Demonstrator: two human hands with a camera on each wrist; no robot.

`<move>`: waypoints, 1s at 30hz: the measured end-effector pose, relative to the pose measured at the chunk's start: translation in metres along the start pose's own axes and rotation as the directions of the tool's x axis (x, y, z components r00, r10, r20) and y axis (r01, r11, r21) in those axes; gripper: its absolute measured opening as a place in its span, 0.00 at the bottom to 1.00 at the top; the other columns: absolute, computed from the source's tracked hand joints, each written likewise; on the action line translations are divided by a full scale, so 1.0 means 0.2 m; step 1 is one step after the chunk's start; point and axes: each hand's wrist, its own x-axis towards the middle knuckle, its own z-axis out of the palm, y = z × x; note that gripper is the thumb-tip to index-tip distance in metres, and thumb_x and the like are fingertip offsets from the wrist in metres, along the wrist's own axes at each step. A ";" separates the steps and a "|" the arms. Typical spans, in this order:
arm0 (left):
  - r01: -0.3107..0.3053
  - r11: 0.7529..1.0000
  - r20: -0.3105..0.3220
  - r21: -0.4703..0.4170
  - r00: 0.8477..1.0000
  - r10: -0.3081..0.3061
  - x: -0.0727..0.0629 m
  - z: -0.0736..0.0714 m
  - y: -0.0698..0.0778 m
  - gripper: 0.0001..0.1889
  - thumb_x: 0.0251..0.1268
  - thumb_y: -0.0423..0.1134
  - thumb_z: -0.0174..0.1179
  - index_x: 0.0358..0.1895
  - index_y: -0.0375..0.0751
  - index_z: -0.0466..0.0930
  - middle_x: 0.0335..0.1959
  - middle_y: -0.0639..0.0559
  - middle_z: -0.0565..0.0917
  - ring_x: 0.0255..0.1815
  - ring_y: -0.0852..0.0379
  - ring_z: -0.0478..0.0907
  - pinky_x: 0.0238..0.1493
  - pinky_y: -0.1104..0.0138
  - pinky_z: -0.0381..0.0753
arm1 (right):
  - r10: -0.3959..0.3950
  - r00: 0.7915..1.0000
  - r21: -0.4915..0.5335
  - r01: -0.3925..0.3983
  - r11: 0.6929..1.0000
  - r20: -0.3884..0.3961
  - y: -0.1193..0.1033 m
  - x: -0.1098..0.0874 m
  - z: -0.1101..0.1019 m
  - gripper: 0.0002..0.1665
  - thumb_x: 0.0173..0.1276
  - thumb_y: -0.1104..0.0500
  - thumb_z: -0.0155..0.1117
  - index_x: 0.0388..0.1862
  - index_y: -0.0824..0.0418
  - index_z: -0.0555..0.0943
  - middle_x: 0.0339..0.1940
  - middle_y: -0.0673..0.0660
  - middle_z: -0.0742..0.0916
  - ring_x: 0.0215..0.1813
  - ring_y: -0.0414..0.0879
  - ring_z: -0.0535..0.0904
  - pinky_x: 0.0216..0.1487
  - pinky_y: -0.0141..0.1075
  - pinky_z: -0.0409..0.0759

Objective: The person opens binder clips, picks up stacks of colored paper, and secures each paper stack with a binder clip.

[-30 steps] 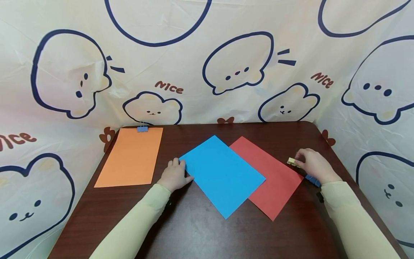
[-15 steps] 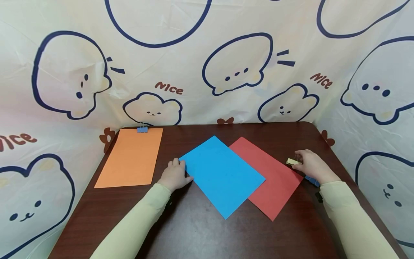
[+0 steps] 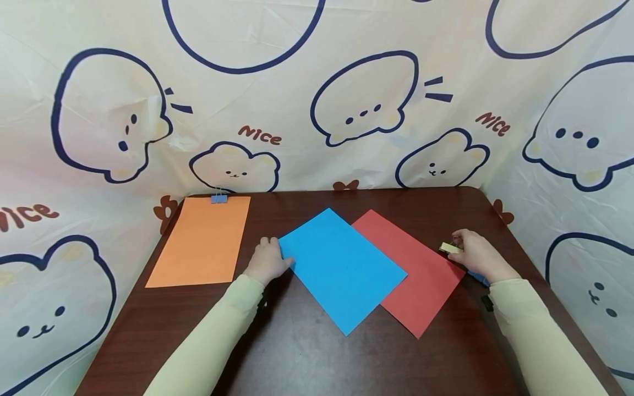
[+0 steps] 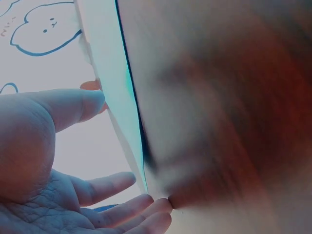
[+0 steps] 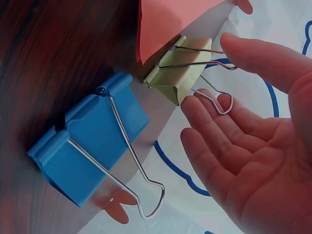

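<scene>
At the left corner of a blue sheet of paper (image 3: 344,272), my left hand (image 3: 267,260) touches the edge with its thumb and fingertips. In the left wrist view its fingers (image 4: 114,187) are mostly straight beside the raised-looking edge. Partly under the blue sheet lies a red sheet (image 3: 421,280). My right hand (image 3: 477,253) holds a yellow binder clip (image 5: 180,73) by its wire handles, between thumb and fingers, close to the red sheet's right edge. A blue binder clip (image 5: 92,139) rests on the table beside that hand, partly hidden by it in the head view.
An orange sheet (image 3: 203,242) lies at the table's left, with another blue binder clip (image 3: 219,198) on its far edge. The dark brown table (image 3: 317,368) ends at a patterned curtain (image 3: 297,159) at the back and sides.
My left hand has shifted slightly away from me along the blue sheet's left corner. The right hand and yellow binder clip have barely moved.
</scene>
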 end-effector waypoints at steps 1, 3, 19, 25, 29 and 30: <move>0.008 1.000 0.000 -0.006 1.000 -0.008 0.01 0.00 0.00 0.37 0.68 0.48 0.68 0.64 0.18 0.67 0.59 0.24 0.72 0.55 0.33 0.76 0.57 0.44 0.81 | -0.002 1.000 0.000 0.002 1.000 0.000 0.00 0.00 0.00 0.33 0.68 0.63 0.70 0.63 0.82 0.69 0.55 0.79 0.80 0.56 0.71 0.78 0.58 0.63 0.79; 0.020 1.000 0.000 -0.013 1.000 -0.020 0.02 -0.01 0.00 0.37 0.68 0.48 0.68 0.64 0.18 0.66 0.59 0.23 0.71 0.55 0.33 0.75 0.57 0.43 0.80 | -0.003 1.000 -0.005 0.003 1.000 -0.003 0.00 0.00 0.00 0.33 0.68 0.63 0.71 0.63 0.82 0.70 0.55 0.79 0.80 0.56 0.71 0.78 0.57 0.63 0.79; 0.060 0.998 0.041 -0.010 0.997 -0.060 0.09 -0.03 -0.01 0.37 0.70 0.50 0.67 0.65 0.19 0.66 0.60 0.25 0.71 0.56 0.34 0.73 0.60 0.44 0.78 | -0.028 0.999 -0.056 0.026 0.998 -0.044 -0.01 -0.02 0.00 0.30 0.66 0.60 0.73 0.60 0.76 0.74 0.50 0.74 0.79 0.49 0.64 0.78 0.55 0.62 0.79; 0.059 0.998 0.052 0.001 0.997 -0.059 0.10 -0.03 -0.01 0.35 0.71 0.48 0.66 0.64 0.20 0.68 0.60 0.26 0.70 0.53 0.36 0.72 0.57 0.45 0.79 | -0.040 0.998 -0.061 0.038 0.997 -0.046 0.00 -0.01 0.01 0.30 0.66 0.60 0.74 0.60 0.76 0.74 0.50 0.74 0.79 0.49 0.64 0.78 0.54 0.61 0.80; 0.060 0.998 0.056 0.008 0.997 -0.060 0.12 -0.02 -0.01 0.32 0.70 0.46 0.67 0.62 0.20 0.69 0.58 0.27 0.69 0.50 0.38 0.72 0.54 0.47 0.79 | -0.047 0.998 -0.060 0.044 0.997 -0.050 0.01 -0.01 0.01 0.31 0.66 0.59 0.74 0.60 0.76 0.74 0.49 0.73 0.79 0.48 0.63 0.78 0.53 0.61 0.79; 0.060 0.998 0.054 0.006 0.997 -0.060 0.12 -0.02 -0.01 0.31 0.70 0.46 0.67 0.61 0.20 0.70 0.57 0.28 0.69 0.49 0.38 0.72 0.53 0.48 0.79 | -0.048 0.998 -0.060 0.045 0.997 -0.052 0.01 -0.01 0.01 0.31 0.66 0.59 0.74 0.60 0.76 0.74 0.48 0.73 0.79 0.48 0.63 0.78 0.53 0.61 0.80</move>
